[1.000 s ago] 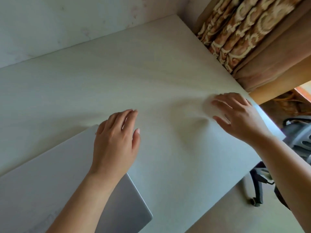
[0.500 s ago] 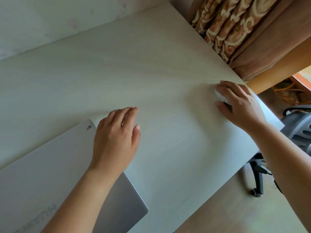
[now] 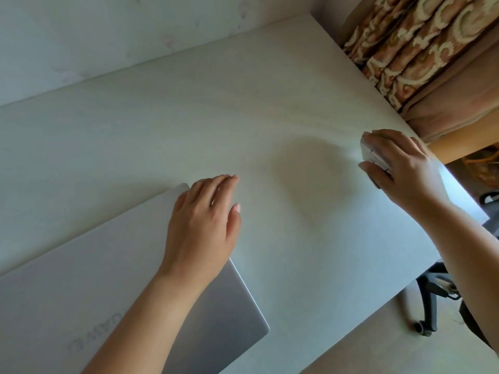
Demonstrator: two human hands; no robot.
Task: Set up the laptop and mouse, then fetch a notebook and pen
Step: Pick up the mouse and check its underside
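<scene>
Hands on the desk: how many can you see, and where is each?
2. The left hand rests flat on the closed laptop. The right hand grips the mouse near the desk's right edge.

Pale desk (image 3: 189, 125) against wall (image 3: 81, 36); patterned curtain (image 3: 421, 41); seemingly an office chair (image 3: 429, 300).

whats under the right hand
A white mouse on the desk, near its right edge. The right hand grips it; only its front shows past the fingers, the rest is covered.
</scene>
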